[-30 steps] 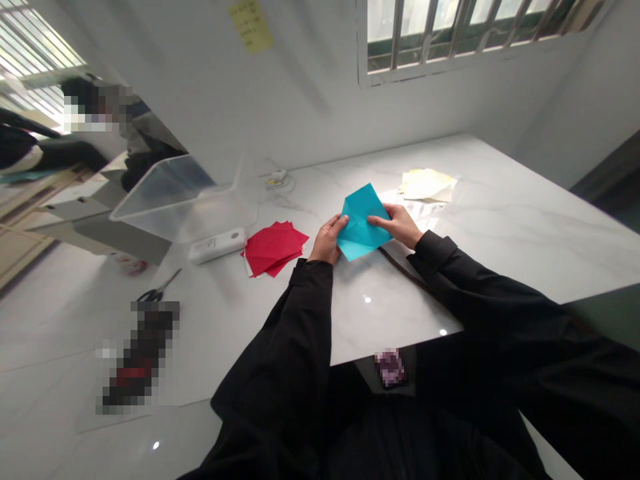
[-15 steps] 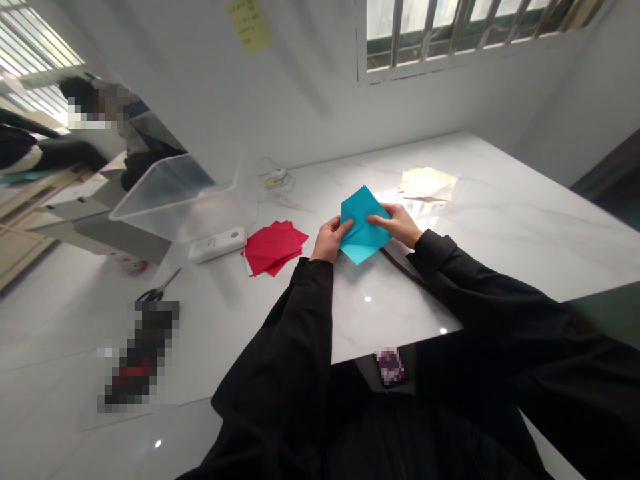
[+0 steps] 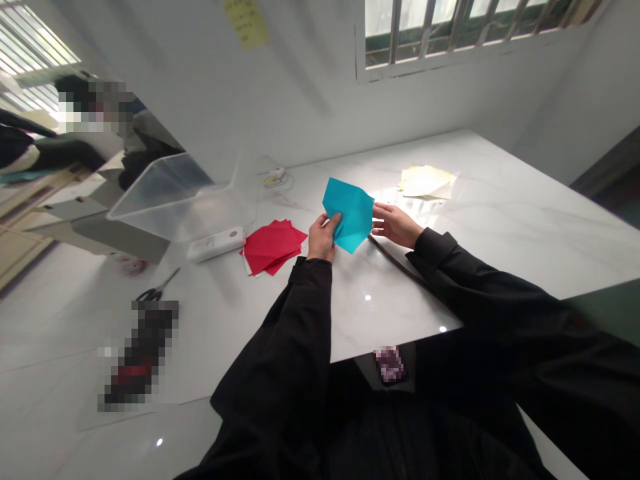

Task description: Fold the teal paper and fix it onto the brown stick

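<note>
A creased sheet of blue paper [image 3: 354, 212], its corners partly folded in, is held tilted above the white table. My left hand [image 3: 320, 240] grips its lower left part, thumb on the front and fingers behind. At the right edge of the sheet, my right hand [image 3: 399, 227] has its fingers stretched out and apart. Some of those fingertips are hidden by the paper or meet its edge; whether they press on it I cannot tell. To the left of my hands lies a stack of red paper [image 3: 274, 247].
Pale yellow sheets [image 3: 427, 183] lie at the back of the table [image 3: 500, 220]. At the left are a white oblong device [image 3: 217, 244], a clear plastic bin [image 3: 165, 200], scissors [image 3: 156, 292] and a blurred dark item [image 3: 145, 353]. A dark strip [image 3: 400, 261] runs beneath my right forearm.
The blue paper has turned and shifted left in my left hand. My right hand has let go of the paper's face, its thumb lifted off and its fingers now extended at the edge.
</note>
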{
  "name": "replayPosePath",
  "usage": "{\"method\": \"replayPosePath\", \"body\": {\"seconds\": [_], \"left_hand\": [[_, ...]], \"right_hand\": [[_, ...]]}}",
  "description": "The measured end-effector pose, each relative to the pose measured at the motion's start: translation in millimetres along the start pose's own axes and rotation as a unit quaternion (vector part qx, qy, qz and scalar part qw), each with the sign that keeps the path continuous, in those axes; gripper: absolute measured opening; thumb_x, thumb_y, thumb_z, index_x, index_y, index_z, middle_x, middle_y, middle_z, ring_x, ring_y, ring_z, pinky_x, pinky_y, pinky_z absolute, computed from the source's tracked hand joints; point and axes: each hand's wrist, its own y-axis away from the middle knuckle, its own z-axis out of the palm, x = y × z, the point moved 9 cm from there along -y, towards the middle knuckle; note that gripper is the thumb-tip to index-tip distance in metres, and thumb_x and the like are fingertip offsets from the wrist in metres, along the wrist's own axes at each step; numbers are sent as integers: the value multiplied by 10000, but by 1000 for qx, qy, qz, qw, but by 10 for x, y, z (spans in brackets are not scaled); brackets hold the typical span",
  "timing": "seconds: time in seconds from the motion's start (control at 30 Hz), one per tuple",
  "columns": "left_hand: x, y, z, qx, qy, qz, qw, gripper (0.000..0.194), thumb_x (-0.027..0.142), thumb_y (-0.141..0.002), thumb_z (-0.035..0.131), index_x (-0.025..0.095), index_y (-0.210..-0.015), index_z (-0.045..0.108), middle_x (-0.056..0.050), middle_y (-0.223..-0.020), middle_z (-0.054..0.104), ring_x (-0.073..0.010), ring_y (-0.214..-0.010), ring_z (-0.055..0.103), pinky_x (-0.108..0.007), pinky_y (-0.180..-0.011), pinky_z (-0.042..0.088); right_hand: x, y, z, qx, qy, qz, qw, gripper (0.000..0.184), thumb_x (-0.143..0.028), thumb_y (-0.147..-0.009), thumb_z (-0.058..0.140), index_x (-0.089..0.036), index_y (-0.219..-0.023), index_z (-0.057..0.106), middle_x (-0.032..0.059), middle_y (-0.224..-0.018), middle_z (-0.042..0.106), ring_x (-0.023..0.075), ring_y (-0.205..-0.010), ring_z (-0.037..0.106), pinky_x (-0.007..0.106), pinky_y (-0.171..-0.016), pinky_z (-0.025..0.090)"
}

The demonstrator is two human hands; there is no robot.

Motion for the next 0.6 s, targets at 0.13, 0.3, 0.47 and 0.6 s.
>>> {"method": "replayPosePath", "body": {"seconds": [0.13, 0.3, 0.47, 0.6], "left_hand": [[9, 23, 61, -20, -18, 8, 1000, 669, 496, -522, 1026, 172, -999, 687, -73, -878, 806, -299, -997, 782, -446, -958, 618], [-15, 44, 124, -48, -32, -8, 998, 698, 481, -524, 1028, 173, -1056, 699, -76, -908, 807, -296, -977, 776, -436, -936, 611], [-10, 61, 148, -57, -45, -8, 997, 697, 465, -525, 1031, 178, -1073, 708, -84, -980, 813, -267, -936, 767, -387, -872, 605], [3, 82, 163, -62, -48, 0, 997, 665, 472, -539, 1026, 175, -1045, 711, -74, -973, 810, -228, -879, 755, -354, -837, 597]], "right_hand": [[70, 22, 30, -4, -2, 19, 1000, 527, -666, -769, 862, -256, -1070, 724, 14, -1000, 740, 133, -748, 692, 272, -683, 577], [97, 17, -32, 12, 37, 13, 999, 491, -623, -771, 882, -222, -1022, 752, 35, -977, 766, 154, -795, 703, 281, -730, 585], [131, -5, -79, 32, 75, 1, 997, 527, -626, -737, 900, -208, -1039, 787, 63, -1024, 804, 187, -825, 721, 306, -732, 590], [179, -25, -104, 37, 90, -4, 995, 534, -623, -748, 891, -206, -1072, 809, 73, -1024, 813, 199, -822, 728, 323, -725, 593]]}}
